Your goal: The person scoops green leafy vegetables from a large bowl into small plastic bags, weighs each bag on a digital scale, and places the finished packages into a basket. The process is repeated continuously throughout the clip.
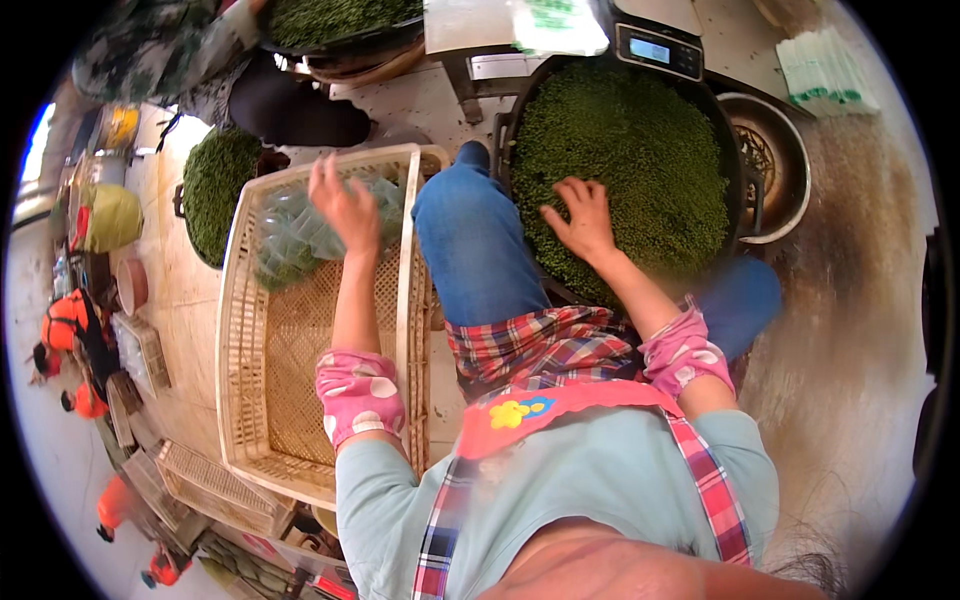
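My left hand (350, 212), slightly blurred with its fingers apart, is raised over the far end of a cream plastic crate (228, 350). Beneath it, clear plastic bags of green contents (300, 235) lie together at that end. My right hand (584, 222) spreads its fingers on a heap of small round green berries (640, 140), which look like green peppercorns. A wide black basin (505, 165) in front of me holds the heap. Neither hand has anything visible in its grip.
A digital scale (658, 50) stands beyond the basin. Plastic bags (822, 70) lie stacked at far right, near a metal bowl (795, 190). Another tub of green berries (215, 185) is left of the crate. A co-worker's sleeve (150, 50) shows at upper left.
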The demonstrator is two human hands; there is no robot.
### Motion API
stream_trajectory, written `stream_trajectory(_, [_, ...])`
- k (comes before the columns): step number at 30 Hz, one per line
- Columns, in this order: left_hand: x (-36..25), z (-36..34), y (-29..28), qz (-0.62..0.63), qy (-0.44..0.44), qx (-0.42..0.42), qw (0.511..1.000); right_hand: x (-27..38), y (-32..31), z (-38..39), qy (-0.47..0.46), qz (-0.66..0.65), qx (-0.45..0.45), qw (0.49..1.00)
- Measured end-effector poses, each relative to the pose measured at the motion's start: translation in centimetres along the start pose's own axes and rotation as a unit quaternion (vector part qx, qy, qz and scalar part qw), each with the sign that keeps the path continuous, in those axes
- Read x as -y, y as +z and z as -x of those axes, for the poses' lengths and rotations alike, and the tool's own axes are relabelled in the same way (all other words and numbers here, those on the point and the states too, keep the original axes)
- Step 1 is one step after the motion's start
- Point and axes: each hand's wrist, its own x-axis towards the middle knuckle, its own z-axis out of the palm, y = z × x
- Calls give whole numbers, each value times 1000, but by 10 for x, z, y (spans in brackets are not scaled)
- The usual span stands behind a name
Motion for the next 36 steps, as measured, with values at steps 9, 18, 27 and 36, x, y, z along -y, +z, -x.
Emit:
stream_trajectory(9, [-198,-134,130,34,360,90,928,6,-6,20,-40,-80,2,996])
stream_trajectory(18, [-205,-151,138,76,220,175,957,1,-8,20,-44,-60,11,997])
stream_trajectory(27, [-267,-82,84,524,-58,313,790,-40,-70,-67,147,-385,-254,875])
stream_trajectory(36, [-247,-70,102,419,-76,355,832,-119,-68,-55,369,-347,-310,804])
